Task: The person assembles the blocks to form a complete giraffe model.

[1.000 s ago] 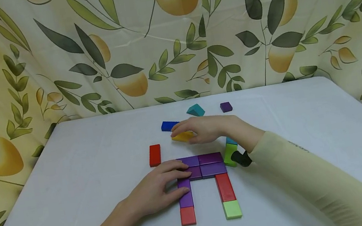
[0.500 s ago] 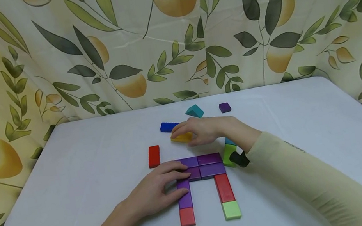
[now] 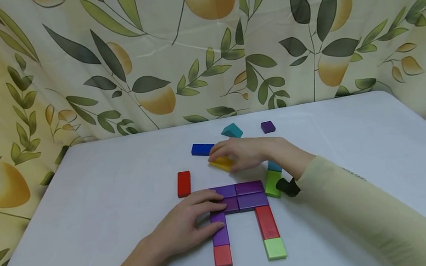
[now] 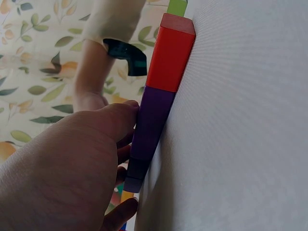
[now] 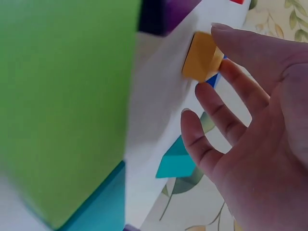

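Yellow block (image 5: 198, 57) between thumb (image 5: 243, 44) and forefinger (image 5: 244, 83) of the right hand (image 3: 242, 152)

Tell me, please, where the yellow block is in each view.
Head: yellow block near centre, at the right hand.
Left wrist: sliver of yellow block low, left of centre.
Right wrist: yellow block high, right of centre.
Shared landmark: right hand, partly hidden in left wrist view.
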The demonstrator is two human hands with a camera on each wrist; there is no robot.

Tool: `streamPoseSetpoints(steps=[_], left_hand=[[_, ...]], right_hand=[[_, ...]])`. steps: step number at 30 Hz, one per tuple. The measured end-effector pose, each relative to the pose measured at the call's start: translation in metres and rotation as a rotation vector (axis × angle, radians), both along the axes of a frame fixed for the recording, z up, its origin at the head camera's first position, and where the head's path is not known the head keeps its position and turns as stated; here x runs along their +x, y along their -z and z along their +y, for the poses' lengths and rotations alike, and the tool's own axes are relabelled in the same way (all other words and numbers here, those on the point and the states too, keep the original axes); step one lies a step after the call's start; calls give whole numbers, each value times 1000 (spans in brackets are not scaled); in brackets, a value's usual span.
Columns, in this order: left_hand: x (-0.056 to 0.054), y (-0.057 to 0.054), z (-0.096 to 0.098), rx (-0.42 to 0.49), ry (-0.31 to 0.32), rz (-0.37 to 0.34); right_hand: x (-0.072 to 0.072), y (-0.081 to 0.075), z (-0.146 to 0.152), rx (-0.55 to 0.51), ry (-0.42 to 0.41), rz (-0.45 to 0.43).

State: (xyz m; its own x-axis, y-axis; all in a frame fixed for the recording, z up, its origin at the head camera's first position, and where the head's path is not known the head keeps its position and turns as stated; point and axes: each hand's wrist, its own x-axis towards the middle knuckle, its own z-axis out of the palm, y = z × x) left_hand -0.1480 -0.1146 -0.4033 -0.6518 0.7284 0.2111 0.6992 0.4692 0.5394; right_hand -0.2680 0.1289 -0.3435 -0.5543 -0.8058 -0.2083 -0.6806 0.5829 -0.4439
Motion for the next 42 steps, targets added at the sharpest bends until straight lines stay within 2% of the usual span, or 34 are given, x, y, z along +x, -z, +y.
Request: streamPoseSetpoints(steps=[6,18,25,30,35,42], left_hand=[[1,-2,0,-12,-8,-13],[1,0,0,-8,-13,-11],[1,-1,0,-17,-13,-15],[1,-1,1,-25,-14,-7],[1,0,1,-23,-12,9],[1,0,1,-20,-10,12]], right_hand=[[3,2,9,-26,31,43],[2,4,25,-63,142,37],[-2,-1,51,-114,245,36],[-5,-8,75,-145,320,95],[-7,-11,99,-132,392,142],[-6,-7,122,-94,488,124]])
